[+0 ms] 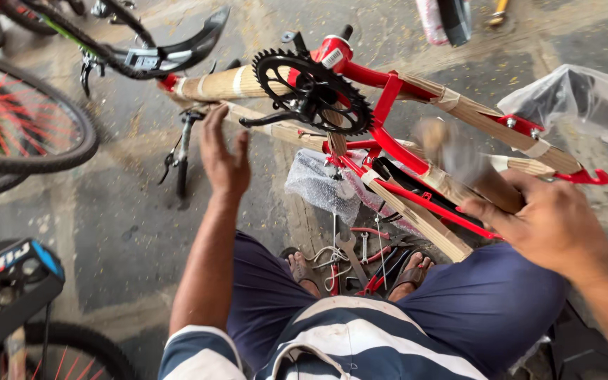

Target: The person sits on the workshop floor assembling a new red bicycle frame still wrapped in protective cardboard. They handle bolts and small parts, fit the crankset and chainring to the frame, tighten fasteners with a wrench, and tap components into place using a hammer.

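A red bicycle frame (388,105), wrapped along its tubes in brown paper, is being steadied upside down on the concrete floor (121,232) in front of the seated person. The left hand (223,158) is being pressed, fingers spread and open, against the wrapped tube just beside the black chainring (314,88). The right hand (550,222) is being closed around the wooden handle of a hammer (459,158), whose head is being blurred by motion above the frame.

The frame is being judged stiff and fairly heavy, with a slippery paper wrapping; a hold on a bare red tube or near the crank is being judged safest, well clear of the chainring teeth. The hammer is being judged rigid and head-heavy, best held low on the handle.

Bubble wrap (318,186) is hanging under the frame, and loose spanners and tools (353,253) are lying between the sandalled feet. A black mudguard (177,49) and a spoked wheel (22,119) are crowding the left side, and a clear plastic bag (578,102) is lying at the right.
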`<state>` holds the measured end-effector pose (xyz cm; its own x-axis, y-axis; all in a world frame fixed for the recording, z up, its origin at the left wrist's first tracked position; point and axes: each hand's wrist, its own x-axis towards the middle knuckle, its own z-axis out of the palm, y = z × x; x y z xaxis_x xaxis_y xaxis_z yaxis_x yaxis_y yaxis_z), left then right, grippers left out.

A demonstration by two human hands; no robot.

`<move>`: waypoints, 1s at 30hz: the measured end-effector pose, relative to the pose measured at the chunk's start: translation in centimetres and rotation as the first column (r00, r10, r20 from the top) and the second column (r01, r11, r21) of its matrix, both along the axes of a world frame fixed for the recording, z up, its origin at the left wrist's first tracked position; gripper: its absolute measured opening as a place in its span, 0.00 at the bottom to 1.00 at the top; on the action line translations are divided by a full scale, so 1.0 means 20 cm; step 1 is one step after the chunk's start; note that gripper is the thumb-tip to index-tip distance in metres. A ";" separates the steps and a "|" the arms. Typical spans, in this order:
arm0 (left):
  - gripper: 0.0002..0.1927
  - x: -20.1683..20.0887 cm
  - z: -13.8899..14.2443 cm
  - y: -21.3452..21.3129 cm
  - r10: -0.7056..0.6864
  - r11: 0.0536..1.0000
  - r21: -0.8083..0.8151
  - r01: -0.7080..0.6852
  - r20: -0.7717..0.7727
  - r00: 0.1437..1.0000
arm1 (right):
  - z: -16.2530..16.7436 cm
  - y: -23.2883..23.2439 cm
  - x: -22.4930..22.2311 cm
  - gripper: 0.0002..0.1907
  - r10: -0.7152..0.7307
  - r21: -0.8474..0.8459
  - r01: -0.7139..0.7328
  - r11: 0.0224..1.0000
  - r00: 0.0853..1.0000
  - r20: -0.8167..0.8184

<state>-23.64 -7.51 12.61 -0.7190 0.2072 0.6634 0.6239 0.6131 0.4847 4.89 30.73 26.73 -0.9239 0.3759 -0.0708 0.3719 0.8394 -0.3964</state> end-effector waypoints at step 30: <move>0.14 0.62 0.83 0.90 -0.490 0.849 -0.484 0.210 -0.573 0.657 | -0.22 0.39 -0.59 0.29 0.278 -0.958 -0.263 0.111 0.934 -0.224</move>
